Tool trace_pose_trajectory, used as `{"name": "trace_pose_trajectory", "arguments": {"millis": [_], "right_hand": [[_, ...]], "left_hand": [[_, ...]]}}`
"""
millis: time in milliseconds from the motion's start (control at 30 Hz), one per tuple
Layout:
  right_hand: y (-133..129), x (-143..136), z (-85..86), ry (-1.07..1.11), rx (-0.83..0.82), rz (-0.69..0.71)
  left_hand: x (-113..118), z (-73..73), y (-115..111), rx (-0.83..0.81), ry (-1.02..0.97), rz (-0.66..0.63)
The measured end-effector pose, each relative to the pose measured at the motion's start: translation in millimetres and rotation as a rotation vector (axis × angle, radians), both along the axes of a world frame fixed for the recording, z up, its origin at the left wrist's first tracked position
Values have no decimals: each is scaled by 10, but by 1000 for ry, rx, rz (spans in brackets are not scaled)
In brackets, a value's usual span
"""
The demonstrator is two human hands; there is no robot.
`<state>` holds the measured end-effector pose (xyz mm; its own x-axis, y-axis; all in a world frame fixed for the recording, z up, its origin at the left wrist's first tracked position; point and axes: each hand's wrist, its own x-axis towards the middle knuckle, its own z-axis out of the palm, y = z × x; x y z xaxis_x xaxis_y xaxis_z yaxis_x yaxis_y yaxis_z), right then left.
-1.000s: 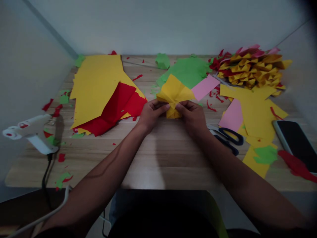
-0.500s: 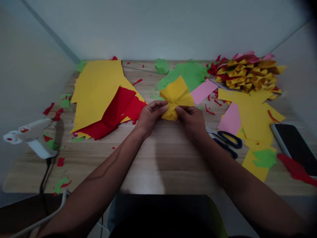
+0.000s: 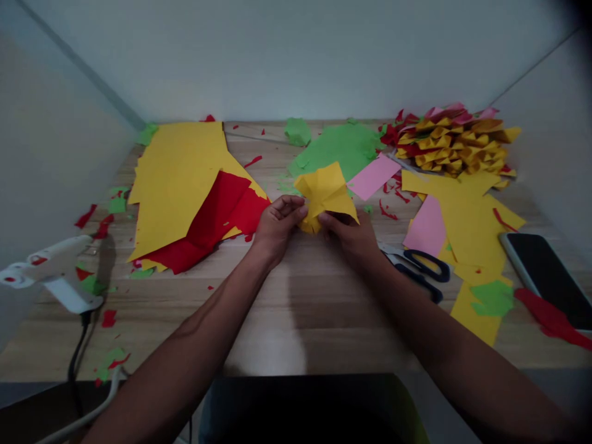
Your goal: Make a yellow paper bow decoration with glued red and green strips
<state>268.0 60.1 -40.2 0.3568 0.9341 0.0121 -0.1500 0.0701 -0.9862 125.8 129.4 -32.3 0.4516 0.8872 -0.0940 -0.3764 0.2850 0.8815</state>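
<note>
W/ L hand (image 3: 276, 228) & R hand (image 3: 355, 239) we pinch creased yellow paper (image 3: 327, 190) betw. nearly closed fingers (image 3: 296, 216) over the counter (image 3: 271, 320); R grip, partly hidden, less clear.

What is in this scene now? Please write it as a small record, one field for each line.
Left hand: pinches the folded yellow paper at its left side
Right hand: pinches its near edge
Left side: white glue gun; red paper on large yellow sheets
Far middle: green paper
Right side: scissors, phone
Far right: pile of folded pieces, mostly yellow
Surface: wood-grain table
</note>
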Motion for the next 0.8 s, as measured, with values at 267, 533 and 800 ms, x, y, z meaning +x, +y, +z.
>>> {"name": "trace_pose_trajectory", "arguments": {"millis": [267, 533, 800], "right_hand": [[40, 5, 0, 12, 31, -116], [5, -41, 13, -210, 79, 8], [-382, -162, 358, -1064, 533, 239]], "left_hand": [[-1, 45, -22, -16, 38, -61], [17, -11, 10, 15, 34, 6], [-212, 341, -106, 104, 68, 173]]}}
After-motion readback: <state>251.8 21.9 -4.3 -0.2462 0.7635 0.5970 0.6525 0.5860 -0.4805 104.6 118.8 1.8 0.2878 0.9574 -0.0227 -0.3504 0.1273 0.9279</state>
